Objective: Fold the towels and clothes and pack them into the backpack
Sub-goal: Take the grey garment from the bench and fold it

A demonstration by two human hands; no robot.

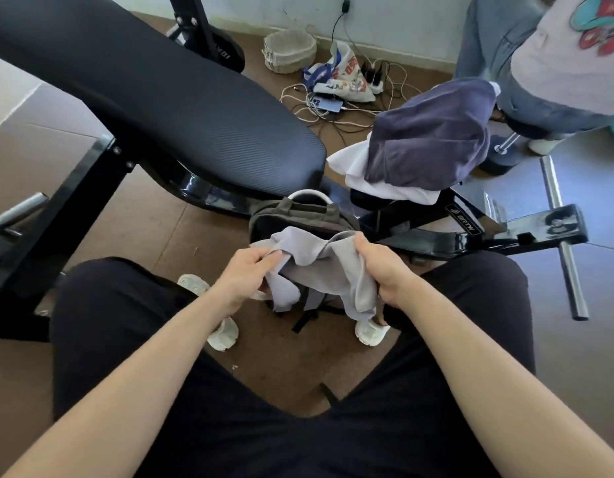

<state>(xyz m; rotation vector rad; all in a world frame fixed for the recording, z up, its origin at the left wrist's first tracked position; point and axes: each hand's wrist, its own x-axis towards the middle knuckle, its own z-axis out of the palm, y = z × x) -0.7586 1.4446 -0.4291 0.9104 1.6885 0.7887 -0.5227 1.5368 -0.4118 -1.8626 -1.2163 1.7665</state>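
A light grey towel hangs crumpled between my two hands, above my knees. My left hand pinches its left edge. My right hand is closed around its right side. Directly below and behind the towel stands an olive-grey backpack on the floor, its top showing and its lower part hidden by the towel. On a small black seat pad at the right lies a dark purple-blue garment on top of a white cloth.
A black padded weight bench slants across the left, with its steel frame and bars at the right. Cables, a phone, a printed bag and a woven basket lie on the floor behind. Another person stands at the upper right.
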